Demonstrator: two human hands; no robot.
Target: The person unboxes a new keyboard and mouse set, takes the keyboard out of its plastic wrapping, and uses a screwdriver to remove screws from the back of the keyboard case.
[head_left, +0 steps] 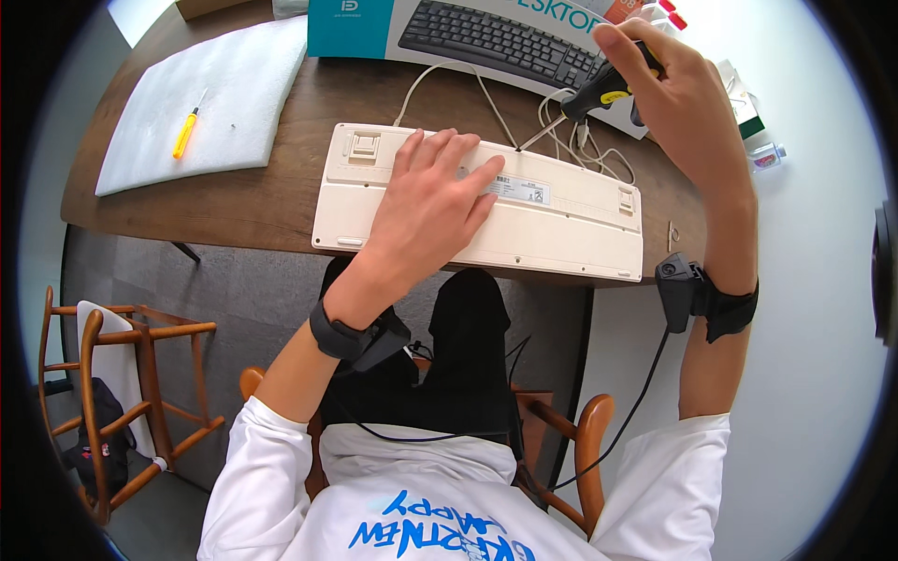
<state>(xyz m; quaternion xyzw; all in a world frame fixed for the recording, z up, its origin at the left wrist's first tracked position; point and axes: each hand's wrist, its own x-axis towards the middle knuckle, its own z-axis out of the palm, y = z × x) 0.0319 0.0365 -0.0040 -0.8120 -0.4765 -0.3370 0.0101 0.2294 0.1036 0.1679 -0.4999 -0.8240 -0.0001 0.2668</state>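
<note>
A cream-white keyboard (561,238) lies upside down along the table's front edge, its label and flip feet facing up. My left hand (426,201) rests flat on its underside, left of the middle, fingers spread. Above the keyboard's far right part, my right hand (678,98) is closed round the handle of a black and yellow screwdriver (591,95). The screwdriver slants down to the left, and its tip meets the keyboard near the middle of the far edge. Whether the tip sits in a screw is too small to tell.
On the left, a white foam sheet (248,84) carries a small yellow screwdriver (186,134) and a tiny dark piece. Behind the keyboard stand a printed keyboard box (360,33) and a loose cable (617,159). A small bottle (767,157) is at right; a wooden chair (150,374) stands lower left.
</note>
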